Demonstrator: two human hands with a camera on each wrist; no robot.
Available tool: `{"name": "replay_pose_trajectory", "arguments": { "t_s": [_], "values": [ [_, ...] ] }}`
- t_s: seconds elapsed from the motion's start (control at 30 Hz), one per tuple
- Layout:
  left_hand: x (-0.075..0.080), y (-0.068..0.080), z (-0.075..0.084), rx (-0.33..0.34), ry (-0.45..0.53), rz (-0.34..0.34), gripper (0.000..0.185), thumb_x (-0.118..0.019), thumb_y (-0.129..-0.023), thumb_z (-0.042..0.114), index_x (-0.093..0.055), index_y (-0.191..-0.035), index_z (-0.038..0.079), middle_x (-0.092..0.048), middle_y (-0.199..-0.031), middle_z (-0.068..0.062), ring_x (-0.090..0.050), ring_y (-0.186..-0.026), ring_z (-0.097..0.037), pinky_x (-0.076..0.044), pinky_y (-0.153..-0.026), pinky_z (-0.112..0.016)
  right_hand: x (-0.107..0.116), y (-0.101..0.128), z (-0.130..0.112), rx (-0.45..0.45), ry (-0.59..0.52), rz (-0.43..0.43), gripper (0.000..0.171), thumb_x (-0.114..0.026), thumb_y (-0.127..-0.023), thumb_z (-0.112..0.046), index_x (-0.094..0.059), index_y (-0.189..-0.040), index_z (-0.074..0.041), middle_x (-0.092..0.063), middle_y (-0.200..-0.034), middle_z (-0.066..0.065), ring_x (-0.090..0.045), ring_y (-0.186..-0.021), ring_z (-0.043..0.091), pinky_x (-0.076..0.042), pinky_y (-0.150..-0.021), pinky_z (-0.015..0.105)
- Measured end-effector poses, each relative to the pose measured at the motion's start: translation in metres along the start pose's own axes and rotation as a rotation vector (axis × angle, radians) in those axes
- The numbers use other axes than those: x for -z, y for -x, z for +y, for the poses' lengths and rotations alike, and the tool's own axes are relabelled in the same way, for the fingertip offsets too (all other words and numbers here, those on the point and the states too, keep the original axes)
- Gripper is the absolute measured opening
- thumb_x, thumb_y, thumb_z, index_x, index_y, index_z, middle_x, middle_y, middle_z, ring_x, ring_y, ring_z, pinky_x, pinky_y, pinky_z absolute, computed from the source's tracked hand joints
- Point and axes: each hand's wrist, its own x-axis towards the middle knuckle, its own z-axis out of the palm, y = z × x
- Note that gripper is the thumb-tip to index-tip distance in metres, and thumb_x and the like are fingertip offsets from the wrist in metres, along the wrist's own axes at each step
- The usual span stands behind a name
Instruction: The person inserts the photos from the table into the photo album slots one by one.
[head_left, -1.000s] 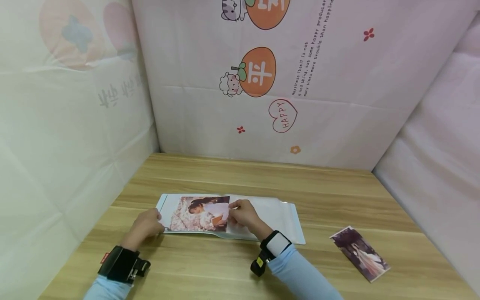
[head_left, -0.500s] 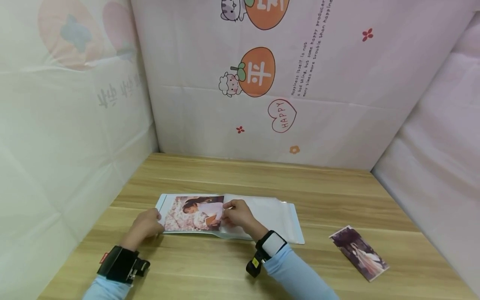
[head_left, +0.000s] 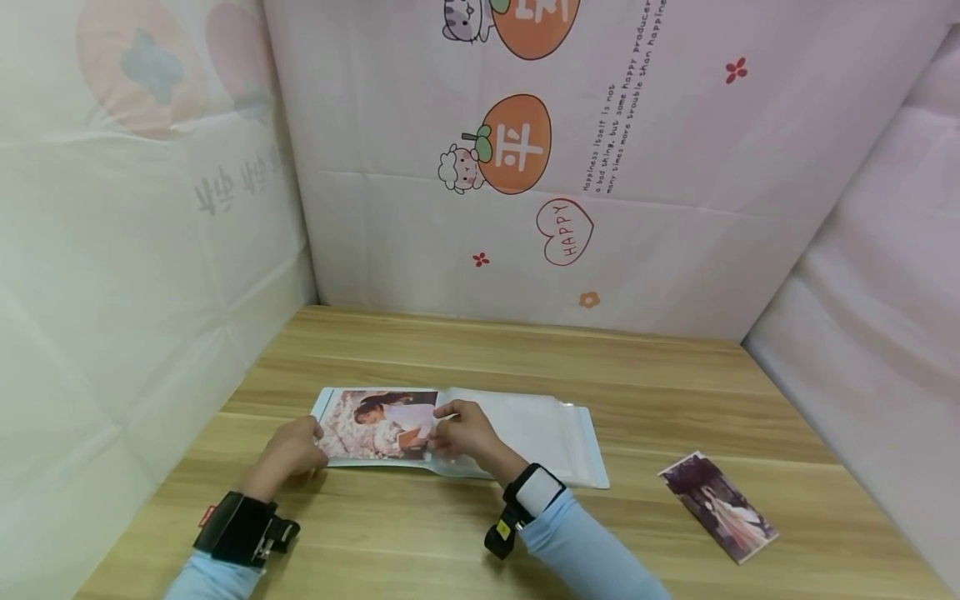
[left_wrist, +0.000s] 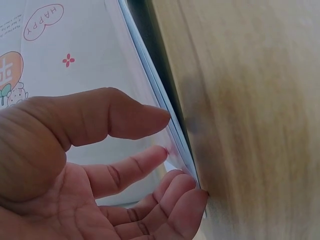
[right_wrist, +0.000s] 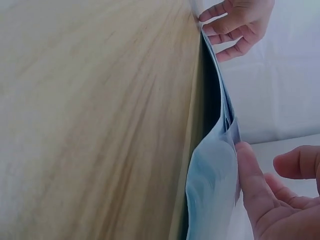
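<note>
Now photo (head_left: 378, 423) between both hands, right hand (head_left: 462, 427) pinching it, left hand (head_left: 291, 447) gripping album (head_left: 551, 429) edge.

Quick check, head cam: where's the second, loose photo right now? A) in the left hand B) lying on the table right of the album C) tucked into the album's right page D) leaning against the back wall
B: the loose photo lies flat on the wooden table, apart from the album and to its right, with neither hand touching it.
</note>
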Motion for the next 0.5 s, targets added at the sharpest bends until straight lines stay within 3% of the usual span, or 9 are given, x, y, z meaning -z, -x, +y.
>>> {"name": "replay_pose_trajectory", "arguments": {
  "t_s": [0.1,0.5],
  "values": [
    [-0.0005,0.0024,0.0015,0.010,0.027,-0.003,0.039,-0.065,-0.065,-0.002,-0.051,-0.100,-0.012,-0.052,-0.082,-0.016,-0.050,-0.056,-0.021,-0.042,-0.052,-0.031,-0.0018,0.0007,-0.0008,0.002,-0.013,-0.018,0.027,-0.051,-0.088,0.005,-0.053,-0.115,0.010,-0.065,-0.083,0.020,-0.066,-0.070,0.029,-0.053,-0.058,0.038],
    [-0.0020,0.0020,0.0029,0.008,0.038,-0.003,0.042,-0.065,-0.066,-0.003,-0.051,-0.104,-0.012,-0.052,-0.082,-0.016,-0.050,-0.055,-0.021,-0.041,-0.051,-0.031,0.0003,0.0015,0.0026,0.023,-0.027,-0.080,0.031,-0.054,-0.085,0.005,-0.051,-0.116,0.009,-0.064,-0.087,0.017,-0.065,-0.076,0.027,-0.053,-0.063,0.036]
  ]
}}
